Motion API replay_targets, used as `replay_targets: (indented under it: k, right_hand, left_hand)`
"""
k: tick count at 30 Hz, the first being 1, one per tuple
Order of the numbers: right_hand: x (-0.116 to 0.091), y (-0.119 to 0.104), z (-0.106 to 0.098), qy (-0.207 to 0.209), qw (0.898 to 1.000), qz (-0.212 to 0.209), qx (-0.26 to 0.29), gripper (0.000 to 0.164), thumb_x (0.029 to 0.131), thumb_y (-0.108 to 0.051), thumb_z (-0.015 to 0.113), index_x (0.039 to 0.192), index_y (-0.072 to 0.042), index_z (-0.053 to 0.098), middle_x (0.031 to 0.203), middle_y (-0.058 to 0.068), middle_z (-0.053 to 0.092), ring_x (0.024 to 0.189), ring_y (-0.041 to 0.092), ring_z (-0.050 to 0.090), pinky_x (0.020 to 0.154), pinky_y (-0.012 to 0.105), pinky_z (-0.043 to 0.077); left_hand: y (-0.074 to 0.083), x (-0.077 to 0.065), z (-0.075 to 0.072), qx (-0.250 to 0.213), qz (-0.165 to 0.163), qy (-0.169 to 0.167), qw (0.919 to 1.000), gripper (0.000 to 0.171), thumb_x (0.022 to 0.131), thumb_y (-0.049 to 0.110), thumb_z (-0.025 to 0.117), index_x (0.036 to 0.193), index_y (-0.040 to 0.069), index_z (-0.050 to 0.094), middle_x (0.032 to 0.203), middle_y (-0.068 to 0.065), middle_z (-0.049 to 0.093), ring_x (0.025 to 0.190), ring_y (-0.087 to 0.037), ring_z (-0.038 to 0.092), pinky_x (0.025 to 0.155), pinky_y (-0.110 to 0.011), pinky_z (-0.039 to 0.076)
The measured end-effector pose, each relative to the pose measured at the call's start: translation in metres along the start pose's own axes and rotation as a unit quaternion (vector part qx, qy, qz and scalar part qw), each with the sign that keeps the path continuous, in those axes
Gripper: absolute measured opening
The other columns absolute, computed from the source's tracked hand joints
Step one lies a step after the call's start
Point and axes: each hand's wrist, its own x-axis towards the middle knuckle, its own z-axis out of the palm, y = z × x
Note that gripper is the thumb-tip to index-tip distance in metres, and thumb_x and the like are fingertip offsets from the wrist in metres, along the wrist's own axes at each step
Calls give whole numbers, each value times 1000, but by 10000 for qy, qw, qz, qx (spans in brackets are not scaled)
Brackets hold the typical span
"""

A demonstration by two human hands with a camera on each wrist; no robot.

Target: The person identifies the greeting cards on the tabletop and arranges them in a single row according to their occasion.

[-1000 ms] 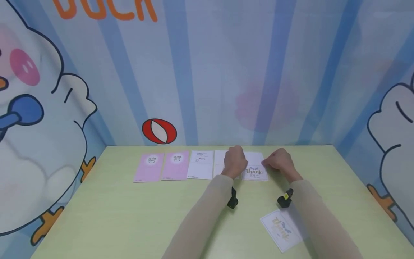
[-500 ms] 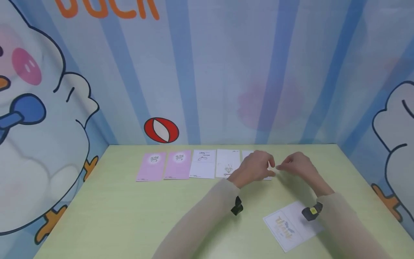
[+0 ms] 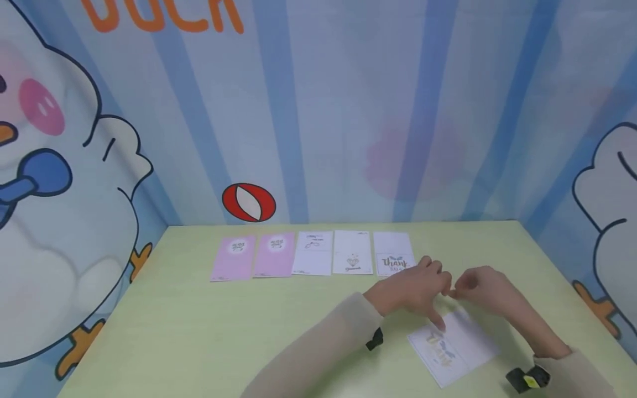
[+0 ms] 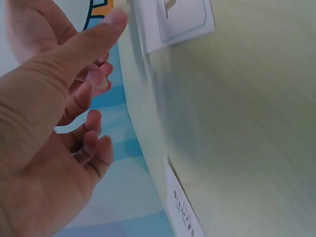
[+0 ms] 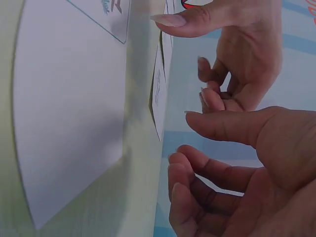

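Observation:
A white card with gold "Thank" lettering (image 3: 463, 354) lies slantwise on the near right of the table, creased down its middle. My left hand (image 3: 415, 287) is over its far edge, thumb stretched out above the lettering and fingers loosely bent. Close beside it is my right hand (image 3: 487, 287), loosely curled, with a gap between thumb and fingers in the right wrist view. Neither hand holds anything. Past the left hand lies another white "Thank you" card (image 3: 393, 246), its lower corner overlapped by that hand in the head view.
To the left in the same back row lie a white card with a diamond drawing (image 3: 352, 249), a white card with a small looped drawing (image 3: 312, 260) and two pink cards (image 3: 275, 262). A printed cartoon curtain (image 3: 328, 121) stands behind the pale table (image 3: 224, 331).
Both hands have left the rightmost card of the back row and come nearer and rightward to the slanted card. That back-row card and the diamond card are now uncovered.

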Motion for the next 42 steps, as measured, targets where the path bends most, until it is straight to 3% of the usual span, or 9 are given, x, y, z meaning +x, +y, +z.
replay_targets:
  k: [4, 10, 13, 16, 22, 25, 32, 38, 42]
  right_hand:
    - [-16, 1, 4, -224, 9996, -73, -167, 34, 93, -26, 78, 108, 4, 72, 101, 14, 74, 90, 28, 69, 73, 43, 57]
    - [-35, 5, 17, -440, 9981, 148, -399, 41, 90, -30, 82, 108, 5, 69, 97, 10, 73, 86, 24, 66, 71, 42, 53]
    - [-43, 7, 26, -544, 9960, 399, -582, 58, 88, -43, 83, 111, 8, 68, 96, 10, 72, 85, 24, 63, 70, 41, 51]
    - [-49, 6, 34, -602, 9916, 668, -934, 82, 82, -58, 84, 118, 12, 65, 99, 16, 70, 90, 34, 61, 72, 48, 52]
    - [-55, 0, 43, -598, 9840, 1063, -1302, 110, 71, -74, 84, 131, 14, 58, 108, 30, 57, 99, 47, 54, 69, 64, 52]
    - [-54, -2, 43, -621, 9839, 1079, -1281, 111, 71, -74, 84, 130, 16, 56, 104, 28, 56, 96, 43, 54, 70, 58, 52]
    - [-52, -2, 44, -636, 9868, 1083, -1027, 96, 70, -71, 87, 111, 12, 61, 85, 12, 59, 79, 26, 52, 66, 37, 44]
    - [-53, 1, 45, -742, 9891, 1051, -721, 79, 76, -59, 89, 104, 9, 60, 81, 11, 57, 74, 22, 49, 66, 34, 40]
    - [-52, 3, 43, -730, 9910, 974, -560, 79, 77, -57, 89, 105, 9, 57, 81, 9, 54, 73, 21, 46, 66, 33, 37]
  left_hand:
    - [11, 1, 6, 101, 209, -210, 9995, 79, 71, 72, 86, 134, 33, 57, 126, 16, 47, 114, -4, 35, 94, -14, 36]
    - [19, 0, 8, 542, 358, -339, 9973, 110, 63, 78, 87, 155, 37, 44, 155, 19, 38, 135, -3, 35, 110, -14, 36]
    - [21, 1, 8, 498, 407, -428, 9970, 121, 61, 78, 88, 162, 38, 33, 166, 19, 26, 144, -2, 31, 114, -12, 34]
    - [24, 2, 9, 279, 481, -525, 9971, 125, 61, 75, 90, 163, 42, 27, 171, 22, 15, 150, 0, 24, 115, -11, 32]
    - [28, 7, 10, 124, 596, -602, 9963, 113, 60, 71, 94, 156, 47, 37, 162, 27, 29, 137, 4, 33, 107, -9, 35]
    - [29, 10, 11, 104, 588, -668, 9960, 109, 61, 71, 93, 154, 46, 41, 156, 27, 36, 128, 5, 37, 100, -9, 35]
    - [32, 13, 12, 70, 454, -746, 9962, 100, 65, 71, 91, 150, 45, 45, 143, 25, 42, 118, 4, 38, 92, -10, 33]
    - [34, 15, 16, 40, 353, -785, 9963, 101, 63, 72, 91, 149, 46, 45, 141, 24, 43, 116, 2, 37, 91, -11, 32]
    - [34, 20, 17, 103, 222, -772, 9967, 99, 64, 71, 91, 148, 47, 44, 134, 25, 44, 114, 2, 36, 90, -12, 34]
